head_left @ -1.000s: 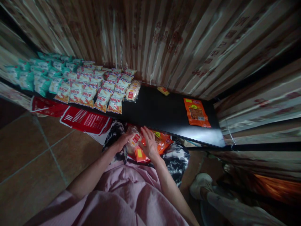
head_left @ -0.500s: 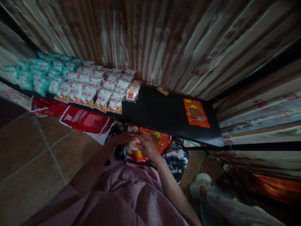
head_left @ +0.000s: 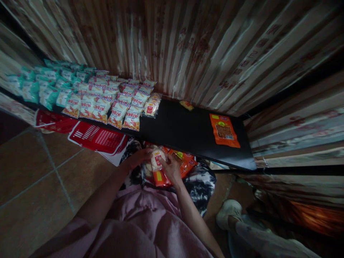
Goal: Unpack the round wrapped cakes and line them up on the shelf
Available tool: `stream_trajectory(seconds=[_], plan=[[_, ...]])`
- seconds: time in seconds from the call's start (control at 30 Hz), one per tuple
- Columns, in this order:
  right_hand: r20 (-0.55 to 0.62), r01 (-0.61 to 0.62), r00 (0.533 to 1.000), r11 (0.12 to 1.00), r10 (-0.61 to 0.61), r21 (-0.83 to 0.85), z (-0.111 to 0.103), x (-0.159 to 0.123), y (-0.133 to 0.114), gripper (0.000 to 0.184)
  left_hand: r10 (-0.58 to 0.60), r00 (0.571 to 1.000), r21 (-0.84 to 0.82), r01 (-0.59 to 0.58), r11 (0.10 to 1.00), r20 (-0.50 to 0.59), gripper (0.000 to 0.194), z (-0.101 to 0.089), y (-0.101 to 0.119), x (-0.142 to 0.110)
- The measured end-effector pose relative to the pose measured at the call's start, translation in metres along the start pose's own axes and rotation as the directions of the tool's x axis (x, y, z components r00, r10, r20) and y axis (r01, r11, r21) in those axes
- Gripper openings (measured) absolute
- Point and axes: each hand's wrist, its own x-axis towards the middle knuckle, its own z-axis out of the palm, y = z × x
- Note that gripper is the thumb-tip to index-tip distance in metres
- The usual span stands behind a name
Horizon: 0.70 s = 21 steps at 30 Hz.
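Between my two hands, over my lap, is a small clear packet of pale round crackers (head_left: 157,160) with a red label. My left hand (head_left: 142,157) grips its left edge. The fingers of my right hand (head_left: 172,168) close on its right side, thumb on the front. Beneath it on my lap lie orange snack bags (head_left: 185,163) and at least one more pale packet, partly hidden by my hands. A similar clear packet (head_left: 152,105) lies on the black shelf (head_left: 174,123) ahead, against the rows of white snack bags (head_left: 116,113).
Teal snack bags (head_left: 48,95) crowd the shelf's left end. An orange bag (head_left: 225,130) lies at its right, a small yellow packet (head_left: 186,105) at the back. Red baskets (head_left: 96,136) are below on the left. Another person's shoe (head_left: 229,214) is at right.
My hands have drawn apart slightly, and the cracker packet between them has come up with its labelled face in plain view. The bags on the shelf have stayed put.
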Motion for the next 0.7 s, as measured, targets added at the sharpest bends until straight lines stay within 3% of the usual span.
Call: stream_trajectory(seconds=[0.23,0.47,0.6,0.7], plan=[[-0.019,0.003,1.000,1.000,-0.004,-0.027,0.003,0.000,0.002,0.045,0.047,0.998,0.013,-0.046,0.999,-0.044,0.046,0.005,-0.007,0.006],[-0.024,0.020,1.000,1.000,-0.020,0.017,-0.004,0.001,-0.002,0.041,0.095,0.993,0.089,-0.088,0.992,-0.075,0.032,0.014,0.003,0.005],[-0.066,0.046,0.997,0.998,-0.043,0.036,-0.004,0.005,-0.004,0.040,0.117,0.982,0.121,-0.099,0.988,-0.151,0.029,0.016,0.003,0.008],[-0.083,0.024,0.996,0.999,-0.022,0.030,-0.003,0.007,-0.003,0.042,0.144,0.981,0.151,-0.124,0.981,-0.129,0.029,0.016,0.005,0.007]])
